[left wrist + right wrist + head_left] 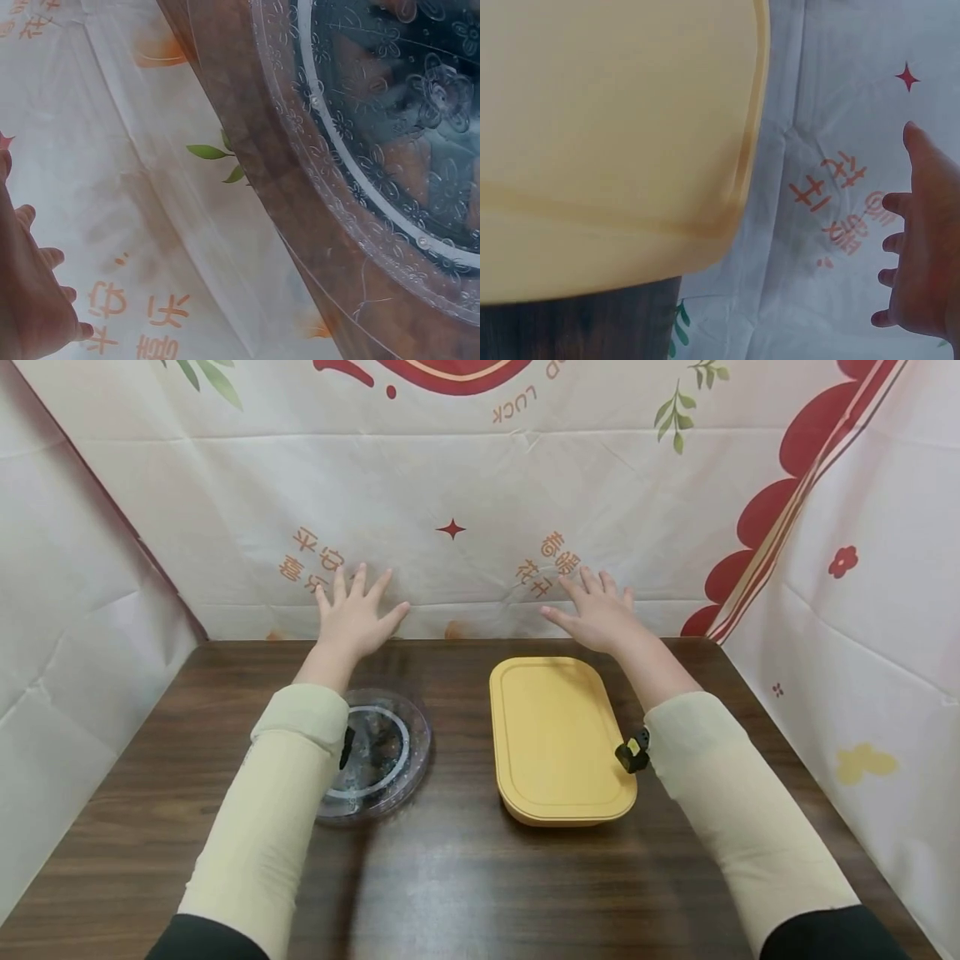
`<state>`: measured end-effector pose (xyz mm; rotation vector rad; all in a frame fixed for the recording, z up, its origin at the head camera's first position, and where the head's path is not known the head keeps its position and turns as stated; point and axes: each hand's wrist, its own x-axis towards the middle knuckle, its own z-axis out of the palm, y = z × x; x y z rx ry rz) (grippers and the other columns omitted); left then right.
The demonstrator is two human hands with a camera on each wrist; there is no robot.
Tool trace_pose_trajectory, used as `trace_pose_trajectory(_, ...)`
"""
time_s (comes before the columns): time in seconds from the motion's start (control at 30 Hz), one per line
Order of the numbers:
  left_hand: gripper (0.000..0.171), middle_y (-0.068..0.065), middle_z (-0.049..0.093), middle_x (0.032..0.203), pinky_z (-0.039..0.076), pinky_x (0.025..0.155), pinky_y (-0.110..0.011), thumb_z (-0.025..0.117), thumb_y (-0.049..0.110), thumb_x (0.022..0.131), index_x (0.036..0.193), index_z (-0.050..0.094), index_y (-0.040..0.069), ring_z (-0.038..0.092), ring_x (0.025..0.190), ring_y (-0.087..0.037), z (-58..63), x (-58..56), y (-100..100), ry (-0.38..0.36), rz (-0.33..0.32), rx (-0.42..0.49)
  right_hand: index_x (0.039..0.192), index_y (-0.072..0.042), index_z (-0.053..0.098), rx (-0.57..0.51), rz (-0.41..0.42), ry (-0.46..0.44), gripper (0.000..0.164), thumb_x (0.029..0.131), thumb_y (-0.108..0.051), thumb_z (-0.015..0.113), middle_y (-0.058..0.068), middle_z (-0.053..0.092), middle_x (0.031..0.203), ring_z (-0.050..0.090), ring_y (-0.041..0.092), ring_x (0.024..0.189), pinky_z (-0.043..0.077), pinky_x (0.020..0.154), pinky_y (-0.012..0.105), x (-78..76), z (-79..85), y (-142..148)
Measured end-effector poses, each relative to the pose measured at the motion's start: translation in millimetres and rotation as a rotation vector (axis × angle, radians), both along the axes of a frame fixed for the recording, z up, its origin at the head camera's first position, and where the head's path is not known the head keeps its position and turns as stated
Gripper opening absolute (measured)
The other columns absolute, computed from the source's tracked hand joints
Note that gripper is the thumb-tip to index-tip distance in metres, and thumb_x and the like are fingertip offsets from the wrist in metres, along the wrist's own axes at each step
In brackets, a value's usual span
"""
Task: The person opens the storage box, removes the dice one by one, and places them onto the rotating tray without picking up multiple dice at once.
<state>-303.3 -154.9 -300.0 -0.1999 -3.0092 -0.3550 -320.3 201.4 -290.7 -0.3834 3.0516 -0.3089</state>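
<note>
Both hands reach forward over the far edge of the table, fingers spread and nothing held. The left hand (352, 618) is beyond a round clear plastic container (416, 752), whose lid has embossed flowers and a pale ring (319, 120). My left sleeve covers part of that container in the head view. The right hand (602, 614) is past a yellow rectangular box (562, 739) with rounded corners and a lid on top. In the right wrist view the box's lid (615, 112) looms large, with the hand (930, 240) off to its right.
A dark wooden table (442, 885) carries both containers, with a gap between them. A printed white cloth (450, 468) hangs behind the table's far edge, and white cloth walls (862, 635) stand at the sides. A small black device (633, 752) is on the right wrist.
</note>
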Motion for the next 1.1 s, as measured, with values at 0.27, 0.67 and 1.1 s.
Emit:
trace_pose_trajectory(0.27, 0.074, -0.013, -0.001, 0.159, -0.01, 0.105, -0.063, 0.028, 0.066, 0.095, 0.155, 0.008, 0.028, -0.013, 0.141, -0.039, 3.9, 8.6, 3.4, 0.013, -0.05, 0.024, 0.155, -0.021, 0.011, -0.013, 0.043, 0.028, 0.084, 0.091, -0.072, 0.027, 0.014, -0.008, 0.159, -0.012, 0.039, 0.141, -0.012, 0.101, 0.067, 11.9, 7.4, 2.5)
trace_pose_trajectory(0.67, 0.075, -0.007, -0.006, 0.159, -0.012, 0.107, -0.057, 0.03, 0.066, 0.094, 0.154, 0.0, 0.031, -0.015, 0.142, -0.032, 1.8, 25.8, 6.3, 0.03, -0.139, 0.103, 0.155, -0.021, 0.017, -0.043, 0.147, 0.14, 0.076, 0.095, -0.064, 0.034, 0.015, 0.003, 0.159, -0.002, 0.038, 0.143, -0.004, 0.106, 0.064, 40.1, 17.6, 8.5)
trace_pose_trajectory(1.1, 0.079, -0.007, -0.002, 0.16, -0.007, 0.109, -0.057, 0.031, 0.067, 0.093, 0.155, 0.001, 0.028, -0.011, 0.143, -0.028, 0.6, 50.4, 17.0, 0.053, -0.252, 0.156, 0.154, -0.02, 0.023, -0.077, 0.206, 0.204, 0.073, 0.095, -0.059, 0.042, 0.01, 0.006, 0.159, 0.006, 0.037, 0.143, -0.001, 0.108, 0.06, 72.6, 13.5, 17.3)
